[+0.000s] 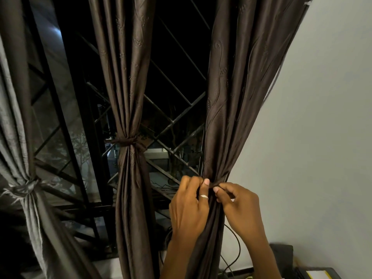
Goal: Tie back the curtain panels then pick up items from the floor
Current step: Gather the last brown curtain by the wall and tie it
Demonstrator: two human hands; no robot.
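I see the left hand (189, 206) and right hand (239, 206) both pinching the gathered waist of the dark brown satin curtain panel (223, 117) beside the white wall (322, 137); the middle brown panel (126, 87) hangs tied.

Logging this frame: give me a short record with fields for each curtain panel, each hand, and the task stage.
left panel: tied at its waist
middle panel: tied at its waist
right panel: gathered, no tie visible yet
left hand: pinches right panel at the gather
right hand: pinches right panel at the gather
behind: window grille, dark outside
stage: third panel being tied; floor out of view
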